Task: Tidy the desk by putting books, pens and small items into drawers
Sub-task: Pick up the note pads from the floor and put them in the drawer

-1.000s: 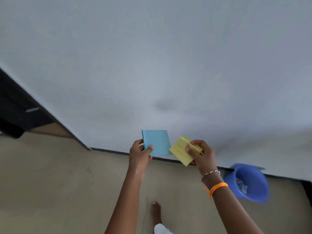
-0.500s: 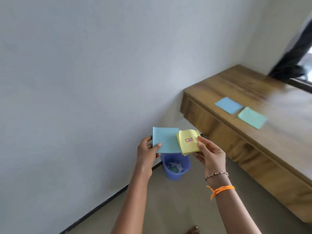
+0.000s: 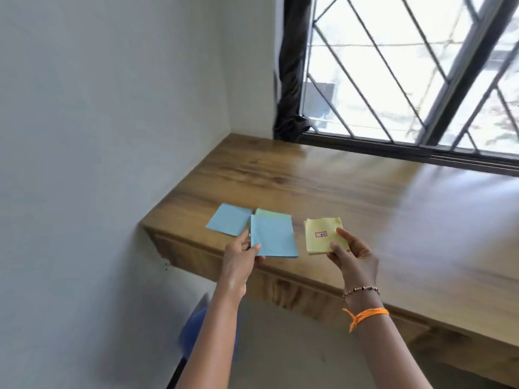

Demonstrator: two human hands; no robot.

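My left hand [image 3: 240, 256] pinches a blue note pad [image 3: 273, 236] by its lower left corner, holding it above the desk's front left part. My right hand [image 3: 351, 255] grips a yellow note pad [image 3: 321, 234] with a small red-framed label on its face. On the wooden desk [image 3: 351, 192] lie another blue pad [image 3: 229, 219] and a pale green pad [image 3: 271, 212], the green one partly hidden behind the pad in my left hand. A drawer front [image 3: 286, 287] runs under the desk edge.
A barred window [image 3: 407, 68] with a dark bundled curtain [image 3: 290, 80] stands behind the desk. A white wall [image 3: 98, 136] closes the left side. A blue waste bin [image 3: 196, 329], blurred, sits on the floor below my left forearm.
The view has swung from the floor and wall round to the desk and window. Both hands keep their pads, which are now further apart and over the desk.
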